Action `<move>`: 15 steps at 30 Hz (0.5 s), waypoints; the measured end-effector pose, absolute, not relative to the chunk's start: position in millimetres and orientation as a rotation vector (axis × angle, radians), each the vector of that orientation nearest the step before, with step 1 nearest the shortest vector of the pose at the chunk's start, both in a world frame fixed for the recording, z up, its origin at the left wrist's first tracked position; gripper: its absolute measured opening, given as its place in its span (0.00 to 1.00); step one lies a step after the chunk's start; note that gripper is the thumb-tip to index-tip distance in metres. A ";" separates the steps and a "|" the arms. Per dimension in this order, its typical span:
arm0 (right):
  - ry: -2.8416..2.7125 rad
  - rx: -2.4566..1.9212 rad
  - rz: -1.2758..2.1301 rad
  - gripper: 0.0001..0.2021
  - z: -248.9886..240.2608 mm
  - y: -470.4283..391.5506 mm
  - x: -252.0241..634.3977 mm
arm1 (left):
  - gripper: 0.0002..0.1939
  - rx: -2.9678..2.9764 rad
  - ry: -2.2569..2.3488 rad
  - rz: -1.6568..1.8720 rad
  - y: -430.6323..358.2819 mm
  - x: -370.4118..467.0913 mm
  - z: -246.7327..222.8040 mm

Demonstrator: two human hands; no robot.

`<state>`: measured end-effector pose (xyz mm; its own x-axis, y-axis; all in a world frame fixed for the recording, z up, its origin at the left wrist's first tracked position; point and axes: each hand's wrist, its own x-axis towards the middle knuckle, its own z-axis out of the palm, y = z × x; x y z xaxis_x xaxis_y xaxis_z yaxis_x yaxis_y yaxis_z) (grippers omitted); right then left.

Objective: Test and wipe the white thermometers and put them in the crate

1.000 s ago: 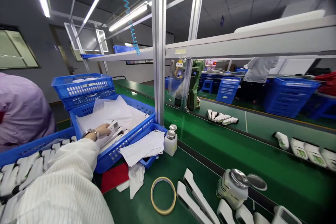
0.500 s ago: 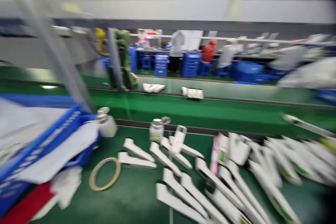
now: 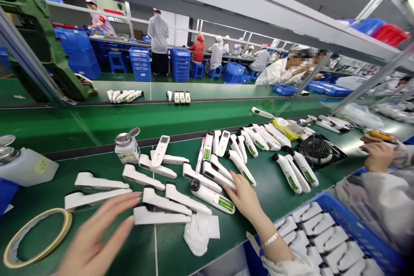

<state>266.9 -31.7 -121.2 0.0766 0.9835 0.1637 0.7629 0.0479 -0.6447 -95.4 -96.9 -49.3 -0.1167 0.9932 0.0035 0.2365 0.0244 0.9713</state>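
Note:
My left hand (image 3: 103, 233) is held low over the green bench with its fingers stretched out and nothing in them. Its fingertips are close to the heads of white infrared thermometers (image 3: 161, 217) lying in a loose group. On the right, my right hand (image 3: 244, 196) has its fingers around the handle end of another white thermometer (image 3: 217, 174), which rests on the bench. Just below that one lies a thermometer with a black tip and a green battery bay (image 3: 211, 196). A crumpled white cloth (image 3: 198, 233) sits between my hands.
A tape roll (image 3: 39, 238) and pump bottles (image 3: 127, 147) stand left. A pink toothbrush (image 3: 200, 155) lies among several more thermometers. Beyond are a small black fan (image 3: 315, 150) and a conveyor (image 3: 194, 116). A co-worker's hands (image 3: 378, 153) are at right, above a blue crate (image 3: 362, 228).
The view has swung to the right and sharpened. Both my hands have come into view, along with the co-worker's hands and the filled blue crate at the right.

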 end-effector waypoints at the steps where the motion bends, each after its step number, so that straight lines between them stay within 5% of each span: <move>1: -1.694 -1.749 0.500 0.23 -121.6 -31.4 266.5 | 0.12 1.289 1.433 1.135 -96.1 -70.2 -49.4; 7: -1.464 -1.626 0.752 0.23 -109.5 -78.6 234.6 | 0.25 0.623 0.935 0.978 -85.3 51.8 -64.8; 15: -1.062 -1.409 1.198 0.20 -100.4 -148.5 175.5 | 0.25 0.380 0.724 0.946 -86.2 50.0 -65.1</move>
